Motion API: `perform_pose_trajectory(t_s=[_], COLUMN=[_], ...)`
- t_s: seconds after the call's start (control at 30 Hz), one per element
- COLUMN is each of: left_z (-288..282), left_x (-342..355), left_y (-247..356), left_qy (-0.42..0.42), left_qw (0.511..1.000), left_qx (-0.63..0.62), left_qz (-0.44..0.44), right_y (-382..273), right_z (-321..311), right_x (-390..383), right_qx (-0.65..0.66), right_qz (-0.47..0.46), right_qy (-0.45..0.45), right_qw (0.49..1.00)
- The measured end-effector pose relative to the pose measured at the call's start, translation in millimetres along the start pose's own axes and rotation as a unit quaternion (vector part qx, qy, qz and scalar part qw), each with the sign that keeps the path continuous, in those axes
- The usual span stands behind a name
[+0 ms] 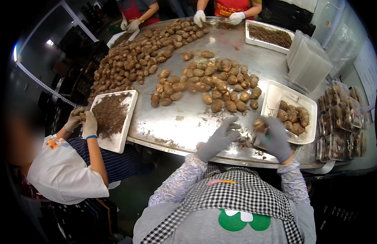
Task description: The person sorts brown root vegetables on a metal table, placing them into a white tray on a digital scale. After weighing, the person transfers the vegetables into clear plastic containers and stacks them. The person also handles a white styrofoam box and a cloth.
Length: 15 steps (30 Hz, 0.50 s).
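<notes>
My left hand (219, 140), in a grey glove, is over the near edge of the metal table with its fingers apart and nothing visible in them. To its right, my right hand (276, 139), also gloved in grey, is closed on a brown taro (259, 125) and slightly smeared by motion. Something dark below the taro is too blurred to make out. Dark peelings (242, 143) lie between my hands. Beyond them spreads a loose group of taros (217, 83). Right of my right hand, a white tray (313, 106) holds several taros in a clear box.
A large heap of taros (131, 57) covers the far left of the table (156, 126). Stacked clear boxes (308, 57) and packed boxes (343, 122) stand at right. A co-worker at left handles a taro over a dirt-filled tray (133, 101); two others work across the table.
</notes>
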<state>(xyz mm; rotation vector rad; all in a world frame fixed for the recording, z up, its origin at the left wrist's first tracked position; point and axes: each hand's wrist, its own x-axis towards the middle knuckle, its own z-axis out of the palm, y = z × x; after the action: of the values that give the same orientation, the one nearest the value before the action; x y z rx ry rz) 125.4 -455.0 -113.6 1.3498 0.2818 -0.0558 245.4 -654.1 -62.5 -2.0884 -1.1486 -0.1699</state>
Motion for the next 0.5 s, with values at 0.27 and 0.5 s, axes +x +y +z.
perform_pose_trajectory(t_s=[0.27,0.5], left_z=[-60,-130], left_x=[33,74], left_y=[-22,-52], left_qy=[0.217,0.295], left_qw=[0.961,0.859], left_qx=[0.144,0.408], left_qz=[0.091,0.094], right_y=[-14,6], right_z=[77,76], right_x=[-18,-52], right_qx=[0.09,0.07], right_qz=[0.09,0.106], right_qy=[-0.121,-0.217], right_qw=[0.984,0.968])
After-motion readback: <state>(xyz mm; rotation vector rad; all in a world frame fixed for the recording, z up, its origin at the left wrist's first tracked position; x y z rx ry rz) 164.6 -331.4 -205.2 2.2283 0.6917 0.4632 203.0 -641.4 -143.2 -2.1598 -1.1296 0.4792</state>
